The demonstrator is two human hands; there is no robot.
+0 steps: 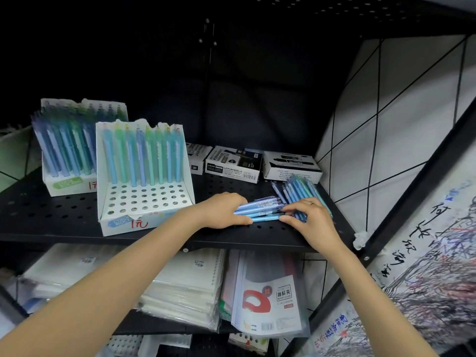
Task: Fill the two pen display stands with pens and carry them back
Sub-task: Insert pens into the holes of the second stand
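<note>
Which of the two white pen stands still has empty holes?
The nearer stand, beside the left hand: only its back row holds pens, with bare holes in front. The stand behind it looks packed.

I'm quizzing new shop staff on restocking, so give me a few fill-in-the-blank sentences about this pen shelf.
1. The near display stand has pens only in its ____ row.
2. Both hands hold a bundle of pens lying on the ____ shelf.
3. A ring sits on the ____ hand.
4. The boxes stand ____ the loose pens.

Missing words: back; perforated; right; behind
</note>
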